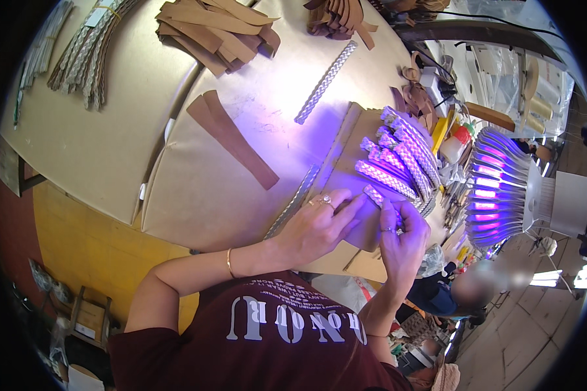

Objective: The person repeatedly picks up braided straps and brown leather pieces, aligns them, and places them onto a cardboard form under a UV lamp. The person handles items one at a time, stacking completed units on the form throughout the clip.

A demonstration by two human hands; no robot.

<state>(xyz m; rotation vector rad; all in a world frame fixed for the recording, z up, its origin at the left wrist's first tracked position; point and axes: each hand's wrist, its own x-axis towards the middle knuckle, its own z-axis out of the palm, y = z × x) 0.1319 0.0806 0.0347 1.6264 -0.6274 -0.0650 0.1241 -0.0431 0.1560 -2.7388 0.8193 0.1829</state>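
Note:
My right hand [403, 236] pinches a short braided strap [373, 193] near its end, under violet light. The rest of that strap is hidden behind the fingers. Just left of the strap end is my left hand [321, 220], its fingers drawn together toward the tip; whatever they hold is too small to make out. Beyond both hands, a bundle of similar braided straps [404, 153] lies on a brown board [353, 146]. One braided strap [297, 202] runs beside my left hand, and another braided strap [326, 83] lies farther off on the table.
A ribbed lamp [499, 189] glows violet at right. Brown strips [235, 140] lie on the padded table [241, 208], with a strip pile [215, 32] behind. Bundled braids [91, 55] rest far left. A red-capped bottle [460, 140] stands near the lamp. Another person [437, 293] is at lower right.

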